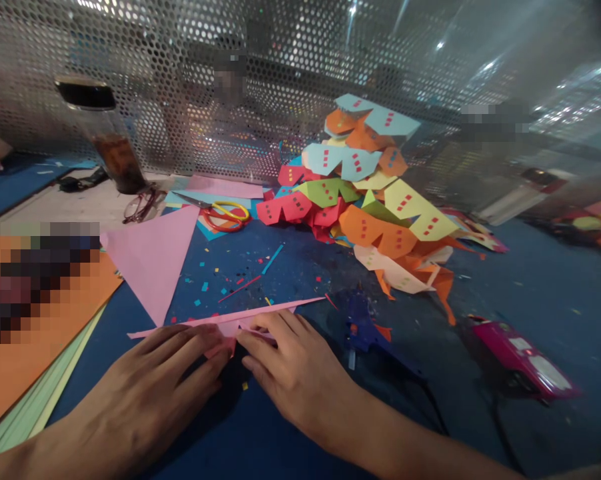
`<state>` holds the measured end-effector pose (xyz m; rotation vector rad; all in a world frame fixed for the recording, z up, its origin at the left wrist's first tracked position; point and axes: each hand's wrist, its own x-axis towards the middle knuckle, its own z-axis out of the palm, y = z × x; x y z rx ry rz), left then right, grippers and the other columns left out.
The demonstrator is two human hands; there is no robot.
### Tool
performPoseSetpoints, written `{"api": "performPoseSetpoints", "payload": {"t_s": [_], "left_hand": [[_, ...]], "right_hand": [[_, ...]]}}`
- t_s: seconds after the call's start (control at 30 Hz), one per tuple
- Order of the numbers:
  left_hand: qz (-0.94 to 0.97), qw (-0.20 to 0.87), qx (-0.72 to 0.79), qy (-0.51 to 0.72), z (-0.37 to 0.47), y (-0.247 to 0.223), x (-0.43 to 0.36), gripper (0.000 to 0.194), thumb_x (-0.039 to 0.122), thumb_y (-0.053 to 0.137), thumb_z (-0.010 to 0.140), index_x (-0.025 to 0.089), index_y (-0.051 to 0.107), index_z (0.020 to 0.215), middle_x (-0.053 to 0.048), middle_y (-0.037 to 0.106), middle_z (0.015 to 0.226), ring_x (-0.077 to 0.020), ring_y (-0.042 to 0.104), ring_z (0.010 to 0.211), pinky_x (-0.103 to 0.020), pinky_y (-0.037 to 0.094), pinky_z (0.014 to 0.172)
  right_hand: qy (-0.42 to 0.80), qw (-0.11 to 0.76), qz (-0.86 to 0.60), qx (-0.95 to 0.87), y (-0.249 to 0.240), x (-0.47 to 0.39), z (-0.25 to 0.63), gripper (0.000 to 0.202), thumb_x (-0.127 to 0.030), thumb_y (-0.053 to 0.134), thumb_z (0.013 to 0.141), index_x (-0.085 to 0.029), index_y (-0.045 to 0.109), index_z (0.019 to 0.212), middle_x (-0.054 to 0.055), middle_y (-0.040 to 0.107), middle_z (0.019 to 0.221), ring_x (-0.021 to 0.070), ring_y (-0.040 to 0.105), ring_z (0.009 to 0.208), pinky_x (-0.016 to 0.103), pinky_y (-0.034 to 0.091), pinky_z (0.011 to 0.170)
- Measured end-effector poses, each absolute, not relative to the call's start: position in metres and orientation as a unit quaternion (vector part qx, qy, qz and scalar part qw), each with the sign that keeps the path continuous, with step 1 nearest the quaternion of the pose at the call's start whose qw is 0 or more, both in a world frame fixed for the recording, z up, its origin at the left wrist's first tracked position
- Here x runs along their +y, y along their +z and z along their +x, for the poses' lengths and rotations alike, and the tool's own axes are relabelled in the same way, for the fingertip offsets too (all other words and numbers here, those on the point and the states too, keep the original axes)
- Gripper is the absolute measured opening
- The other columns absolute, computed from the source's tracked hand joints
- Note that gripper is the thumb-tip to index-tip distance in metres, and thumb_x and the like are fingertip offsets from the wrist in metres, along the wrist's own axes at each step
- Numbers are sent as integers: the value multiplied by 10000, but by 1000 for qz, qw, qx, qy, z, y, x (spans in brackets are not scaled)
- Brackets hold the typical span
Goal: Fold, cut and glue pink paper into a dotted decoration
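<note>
A folded piece of pink paper [225, 323] lies on the blue table, with a long narrow fold along its far edge. My left hand [168, 373] presses on its left part, fingers curled over the near side. At its right part, my right hand [290, 357] grips the paper between thumb and fingers. Both hands partly cover the sheet, and the fingertips of the left are hidden. A flat pink paper triangle [155, 257] lies beyond my left hand. To the right of my right hand is a dark blue glue gun [364, 327] with an orange trigger.
Folded coloured paper pieces [400, 227] are heaped at the back. Scissors [223, 213], glasses [143, 203] and a bottle [113, 143] stand or lie back left. Orange paper [45, 353] tops a stack at left. A magenta device [523, 360] lies right. Perforated metal [180, 80] walls the back.
</note>
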<state>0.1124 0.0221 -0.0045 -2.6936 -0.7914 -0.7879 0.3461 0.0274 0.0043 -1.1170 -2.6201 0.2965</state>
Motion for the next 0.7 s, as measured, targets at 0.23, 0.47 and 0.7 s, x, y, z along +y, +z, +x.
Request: {"api": "performPoseSetpoints", "payload": {"t_s": [0.23, 0.47, 0.7], "left_hand": [[-919, 113, -262, -270, 112, -4, 23, 308, 119, 398, 1043, 143, 704, 1067, -59, 784, 1020, -209, 715, 976, -358, 527, 890], [-915, 119, -273, -272, 113, -8, 21, 315, 130, 373, 1061, 140, 688, 1046, -49, 790, 1011, -221, 730, 950, -384, 493, 897], [-920, 139, -252, -264, 114, -2, 24, 293, 107, 365, 1062, 135, 655, 1034, -39, 802, 969, -211, 756, 879, -370, 502, 866]], "right_hand": [[42, 133, -362, -922, 3, 25, 345, 304, -283, 458, 1069, -135, 628, 1272, 95, 679, 1152, 270, 595, 1041, 433, 515, 878], [39, 141, -360, -921, 2, 24, 348, 295, -295, 448, 1074, -142, 634, 1243, 89, 674, 1156, 259, 597, 1042, 417, 515, 869], [39, 127, -353, -926, 5, 22, 348, 298, -305, 443, 1075, -178, 626, 1273, 82, 660, 1195, 260, 588, 1075, 419, 513, 863]]}}
